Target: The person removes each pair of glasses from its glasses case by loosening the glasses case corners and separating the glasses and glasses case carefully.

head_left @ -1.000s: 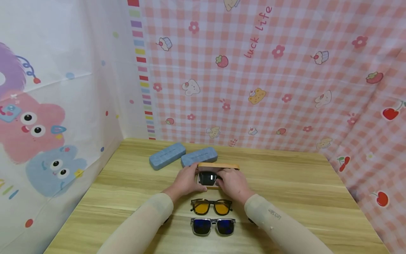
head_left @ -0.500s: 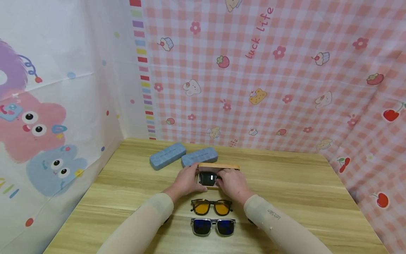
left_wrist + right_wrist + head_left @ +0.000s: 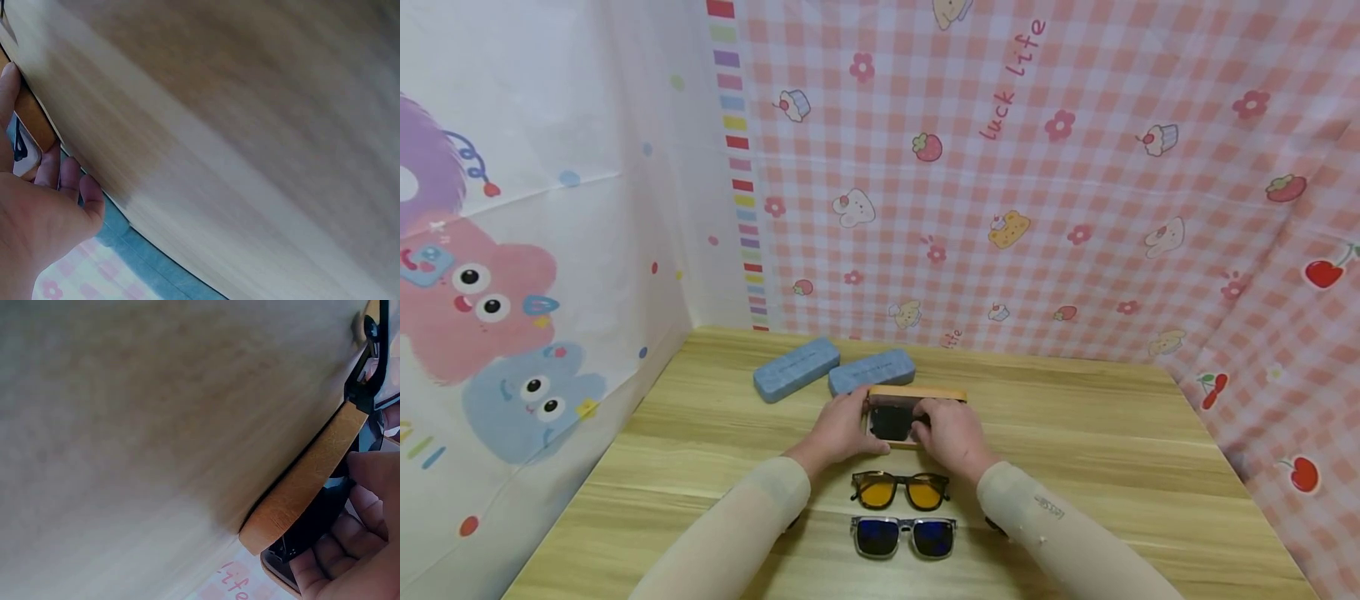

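Observation:
A tan-orange glasses case (image 3: 917, 391) lies opened on the table, its lid raised at the back. My left hand (image 3: 841, 425) grips the case's left end, thumb at the front; the left wrist view shows those fingertips against the orange edge (image 3: 36, 122). Inside sits a pair of dark sunglasses (image 3: 891, 423). My right hand (image 3: 952, 429) pinches their right part, thumb and fingers bent over the frame. From the right wrist, the black sunglasses (image 3: 317, 519) appear behind the case's orange rim (image 3: 306, 481). The hand hides part of the frame.
Two blue glasses cases (image 3: 796, 369) rest behind the left hand. Nearer me lie yellow-lensed glasses (image 3: 877, 492) and clear-framed sunglasses with dark blue lenses (image 3: 877, 537). Small dark objects (image 3: 995, 525) peek out beside both sleeves. A checked cloth (image 3: 1045, 183) hangs behind the wooden table.
The bright reflection on the sunglasses' lens has gone, and the right fingers have shifted slightly. The left hand and case stay in place.

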Motion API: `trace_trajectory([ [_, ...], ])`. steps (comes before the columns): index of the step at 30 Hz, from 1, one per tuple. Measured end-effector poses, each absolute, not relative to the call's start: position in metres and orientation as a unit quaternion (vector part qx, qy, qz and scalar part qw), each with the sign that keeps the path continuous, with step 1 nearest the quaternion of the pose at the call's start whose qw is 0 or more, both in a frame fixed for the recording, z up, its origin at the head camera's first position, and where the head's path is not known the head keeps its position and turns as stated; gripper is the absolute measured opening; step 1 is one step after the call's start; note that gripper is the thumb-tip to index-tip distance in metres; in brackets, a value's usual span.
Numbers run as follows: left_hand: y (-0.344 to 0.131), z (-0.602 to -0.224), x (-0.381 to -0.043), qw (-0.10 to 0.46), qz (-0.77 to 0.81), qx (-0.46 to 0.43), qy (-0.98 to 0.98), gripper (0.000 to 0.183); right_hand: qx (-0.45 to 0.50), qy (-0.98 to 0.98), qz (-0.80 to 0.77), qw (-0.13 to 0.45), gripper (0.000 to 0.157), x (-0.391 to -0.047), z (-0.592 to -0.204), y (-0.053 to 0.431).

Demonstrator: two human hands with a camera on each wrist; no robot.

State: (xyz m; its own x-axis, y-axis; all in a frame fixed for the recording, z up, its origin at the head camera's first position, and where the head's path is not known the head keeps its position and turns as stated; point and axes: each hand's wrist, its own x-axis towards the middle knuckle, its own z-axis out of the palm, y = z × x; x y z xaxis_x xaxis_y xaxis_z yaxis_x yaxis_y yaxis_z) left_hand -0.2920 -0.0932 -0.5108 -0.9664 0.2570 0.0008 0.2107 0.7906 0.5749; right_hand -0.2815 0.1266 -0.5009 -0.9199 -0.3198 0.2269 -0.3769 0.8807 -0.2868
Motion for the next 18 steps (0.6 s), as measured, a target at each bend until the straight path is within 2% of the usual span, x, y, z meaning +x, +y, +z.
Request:
trace_trajectory([
  [18, -0.0931, -0.5131, -0.294, 0.036, 0.302, 0.126, 0.944, 0.107, 0.183, -0.959, 0.206, 0.072, 0.006, -0.28, -0.4979, 0.13],
])
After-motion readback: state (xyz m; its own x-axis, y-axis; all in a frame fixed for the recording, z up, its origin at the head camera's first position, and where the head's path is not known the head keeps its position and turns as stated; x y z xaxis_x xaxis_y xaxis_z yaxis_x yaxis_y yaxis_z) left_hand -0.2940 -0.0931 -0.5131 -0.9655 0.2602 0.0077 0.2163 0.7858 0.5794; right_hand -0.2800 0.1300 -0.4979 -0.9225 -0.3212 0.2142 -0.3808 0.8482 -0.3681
